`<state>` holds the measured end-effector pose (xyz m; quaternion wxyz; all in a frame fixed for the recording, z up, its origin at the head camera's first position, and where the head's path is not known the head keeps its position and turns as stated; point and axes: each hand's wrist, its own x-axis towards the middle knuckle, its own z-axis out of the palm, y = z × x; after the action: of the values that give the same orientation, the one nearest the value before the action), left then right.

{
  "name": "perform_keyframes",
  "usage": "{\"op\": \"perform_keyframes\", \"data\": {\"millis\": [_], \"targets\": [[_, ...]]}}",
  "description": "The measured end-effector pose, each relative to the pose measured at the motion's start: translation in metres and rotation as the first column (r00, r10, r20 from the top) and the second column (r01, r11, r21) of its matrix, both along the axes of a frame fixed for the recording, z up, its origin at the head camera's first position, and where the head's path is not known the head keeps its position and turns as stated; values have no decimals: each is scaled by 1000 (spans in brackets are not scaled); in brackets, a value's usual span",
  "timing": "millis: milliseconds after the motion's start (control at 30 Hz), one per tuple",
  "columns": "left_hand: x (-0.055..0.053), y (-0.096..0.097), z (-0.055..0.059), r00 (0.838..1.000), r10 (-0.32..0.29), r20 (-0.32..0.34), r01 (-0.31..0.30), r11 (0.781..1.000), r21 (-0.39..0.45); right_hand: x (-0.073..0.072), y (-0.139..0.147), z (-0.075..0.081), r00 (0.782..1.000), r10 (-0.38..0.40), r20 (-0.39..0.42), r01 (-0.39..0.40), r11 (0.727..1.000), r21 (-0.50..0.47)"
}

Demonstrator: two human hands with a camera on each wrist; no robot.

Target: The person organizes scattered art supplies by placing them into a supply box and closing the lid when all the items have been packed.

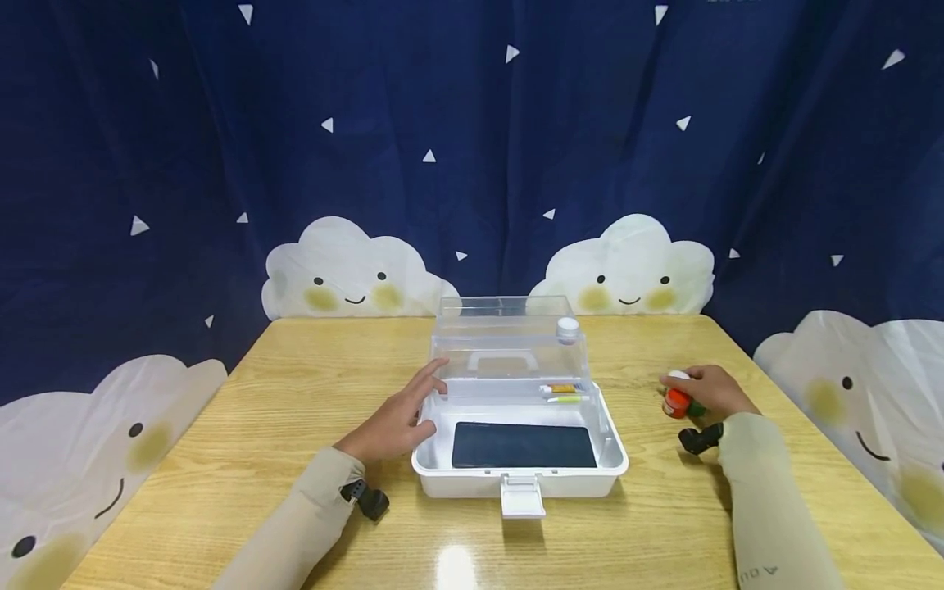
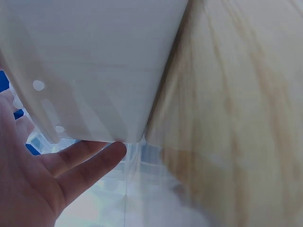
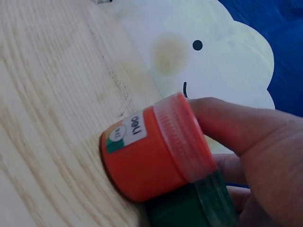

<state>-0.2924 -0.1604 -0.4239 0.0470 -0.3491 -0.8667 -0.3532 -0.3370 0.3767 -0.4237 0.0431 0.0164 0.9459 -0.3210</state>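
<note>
A white box [image 1: 519, 483] with a raised clear lid [image 1: 457, 344] stands mid-table. My left hand [image 1: 401, 414] is at its left side, fingers spread and touching or close to its edge; in the left wrist view, fingers [image 2: 87, 170] lie near the white wall [image 2: 104, 66]. At the right, my right hand [image 1: 717, 390] reaches over several small jars. Its fingers appear to pinch a white-topped jar [image 1: 679, 374], mostly hidden behind a red paint jar [image 3: 142, 156]. Beside the red one is a green jar [image 3: 175, 208].
Inside the box are a dark flat panel [image 1: 524, 445], a yellow-orange tube [image 1: 562, 388] and a light green pen [image 1: 566, 399]. Another white-capped jar [image 1: 567, 329] shows by the clear lid. The latch [image 1: 522, 501] hangs down in front. A blue curtain [image 1: 383, 98] closes off the back.
</note>
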Motion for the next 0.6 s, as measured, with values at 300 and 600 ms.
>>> {"op": "perform_keyframes", "data": {"millis": [300, 600], "targets": [[0, 1, 1, 1000, 6, 14, -6, 1000, -2, 3, -2, 5, 1000, -19, 14, 19, 1000, 10], [0, 1, 1, 1000, 11, -2, -11, 1000, -7, 3, -3, 5, 999, -34, 10, 33, 999, 10]]}}
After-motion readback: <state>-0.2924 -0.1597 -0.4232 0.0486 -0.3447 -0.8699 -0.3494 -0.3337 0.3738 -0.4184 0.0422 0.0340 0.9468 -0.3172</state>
